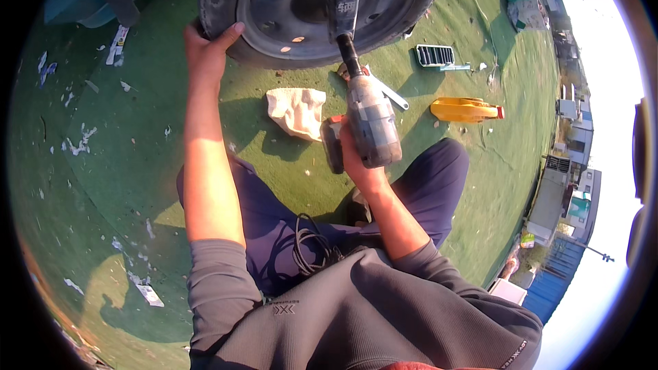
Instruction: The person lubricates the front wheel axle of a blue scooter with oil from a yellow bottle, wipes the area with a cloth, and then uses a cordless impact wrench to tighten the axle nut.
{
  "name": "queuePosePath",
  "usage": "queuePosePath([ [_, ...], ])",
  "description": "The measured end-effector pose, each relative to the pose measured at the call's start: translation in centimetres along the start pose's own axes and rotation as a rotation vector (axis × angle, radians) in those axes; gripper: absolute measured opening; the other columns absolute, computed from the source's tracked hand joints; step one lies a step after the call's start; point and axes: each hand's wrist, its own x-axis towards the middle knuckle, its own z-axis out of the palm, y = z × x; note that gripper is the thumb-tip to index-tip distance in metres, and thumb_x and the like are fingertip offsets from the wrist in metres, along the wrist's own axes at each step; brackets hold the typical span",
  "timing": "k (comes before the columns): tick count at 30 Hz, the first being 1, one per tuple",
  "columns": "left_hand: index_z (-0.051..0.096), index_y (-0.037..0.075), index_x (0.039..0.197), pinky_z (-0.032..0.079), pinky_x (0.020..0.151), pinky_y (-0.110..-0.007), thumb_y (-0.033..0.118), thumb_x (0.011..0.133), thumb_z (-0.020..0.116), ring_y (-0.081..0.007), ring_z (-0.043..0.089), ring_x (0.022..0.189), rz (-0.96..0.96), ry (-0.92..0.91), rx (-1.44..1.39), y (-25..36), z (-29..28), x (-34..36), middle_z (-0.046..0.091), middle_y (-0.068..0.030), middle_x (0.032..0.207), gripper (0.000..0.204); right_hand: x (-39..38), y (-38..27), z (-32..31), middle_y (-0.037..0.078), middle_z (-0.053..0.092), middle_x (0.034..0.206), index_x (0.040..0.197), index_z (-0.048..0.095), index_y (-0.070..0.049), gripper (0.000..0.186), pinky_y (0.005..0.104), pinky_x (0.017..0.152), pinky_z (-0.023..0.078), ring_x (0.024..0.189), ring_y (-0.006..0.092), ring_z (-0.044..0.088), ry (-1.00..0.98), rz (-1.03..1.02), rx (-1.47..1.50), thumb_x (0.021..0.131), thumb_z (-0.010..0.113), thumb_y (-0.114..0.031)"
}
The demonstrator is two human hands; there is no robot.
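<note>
Head view shows a dark steel wheel with a black rubber tyre at the upper centre. At its lower-left edge, the left hand has its grip on the tyre, thumb on the sidewall. Near the centre, the right hand has its grip wrapped round a grey-and-black cordless impact wrench, socket pointing upward. A crumpled cream cloth lies left of it on green ground covering.
</note>
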Motion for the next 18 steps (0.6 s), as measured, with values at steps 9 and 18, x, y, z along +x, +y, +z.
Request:
queuePosePath([
  [9, 0.047, -0.011, 0.131, 0.049, 0.102, -0.036, 0.019, 0.073, 0.095, -0.0244, 0.063, 0.114, -0.011, 0.054, 0.032, -0.1, 0.4, -0.2, 0.063, -0.0194, 0.126, 0.080, -0.6, -0.4, 0.2, 0.011, 0.069, 0.095, 0.111, 0.067, -0.004, 0.017, 0.0406, 0.072, 0.054, 0.085, 0.0260, 0.068, 0.023, 0.123, 0.110, 0.097, 0.069, -0.014],
  [18, 0.048, -0.012, 0.130, 0.050, 0.100, -0.036, 0.019, 0.073, 0.095, -0.0242, 0.064, 0.111, -0.010, 0.062, 0.037, 0.6, 0.4, -0.4, 0.064, -0.0191, 0.125, 0.080, -0.4, 0.0, 0.6, 0.010, 0.069, 0.094, 0.109, 0.067, -0.003, 0.016, 0.0391, 0.071, 0.054, 0.084, 0.0221, 0.068, 0.068, 0.013, 0.072, 0.099, 0.068, -0.015],
])
